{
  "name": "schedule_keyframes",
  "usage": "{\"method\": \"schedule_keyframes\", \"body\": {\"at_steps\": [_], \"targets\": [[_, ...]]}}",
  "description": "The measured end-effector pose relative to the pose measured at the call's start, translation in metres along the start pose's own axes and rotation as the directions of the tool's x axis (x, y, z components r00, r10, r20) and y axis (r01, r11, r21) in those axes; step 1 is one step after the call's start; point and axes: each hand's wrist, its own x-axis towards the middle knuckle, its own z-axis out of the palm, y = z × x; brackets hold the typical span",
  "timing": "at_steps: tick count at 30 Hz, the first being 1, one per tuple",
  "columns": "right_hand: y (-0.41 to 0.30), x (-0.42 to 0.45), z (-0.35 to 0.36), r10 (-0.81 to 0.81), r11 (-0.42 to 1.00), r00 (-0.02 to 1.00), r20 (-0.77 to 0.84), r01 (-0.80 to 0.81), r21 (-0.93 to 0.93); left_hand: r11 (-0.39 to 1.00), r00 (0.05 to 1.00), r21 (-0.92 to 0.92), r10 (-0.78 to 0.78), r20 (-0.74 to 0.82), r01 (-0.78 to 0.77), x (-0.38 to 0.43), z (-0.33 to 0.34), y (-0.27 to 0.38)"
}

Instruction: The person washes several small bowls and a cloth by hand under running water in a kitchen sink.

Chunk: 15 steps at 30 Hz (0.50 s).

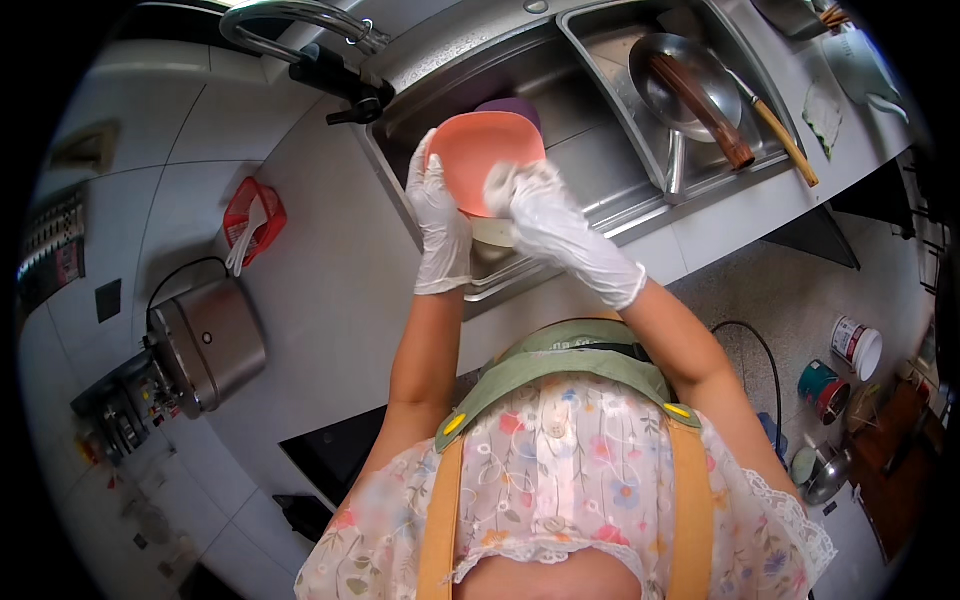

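Over the left basin of a stainless steel sink [592, 165], my left hand [436, 202], in a white glove, grips the left rim of an orange-pink plate [472, 154]. The gloved right hand [544, 214] is at the plate's lower right, its fingers bunched on the inner face and partly blurred; whether it holds a cloth or sponge cannot be told. Behind the plate a purple dish [517, 111] shows in the basin. Below the plate is a pale dish [493, 232], partly hidden by both hands.
A black-handled faucet [364, 97] rises at the sink's back left. In the right basin lie a metal pan [645, 82], a brown wooden bundle [701, 112] and a wooden-handled utensil [780, 139]. On the left are a red basket [255, 221] and a metal appliance [217, 345].
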Motion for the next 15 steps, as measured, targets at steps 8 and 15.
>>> {"method": "schedule_keyframes", "body": {"at_steps": [8, 15], "targets": [[0.008, 0.002, -0.008, 0.043, 0.554, 0.988, -0.150, 0.101, 0.826, 0.810, 0.844, -0.237, -0.520, 0.132, 0.536, 0.001, 0.005, -0.003], [0.079, 0.010, -0.009, 0.501, 0.065, 0.852, -0.151, 0.137, 0.988, 0.864, 0.795, 0.069, -0.488, 0.360, 0.499, -0.015, 0.001, 0.018]]}}
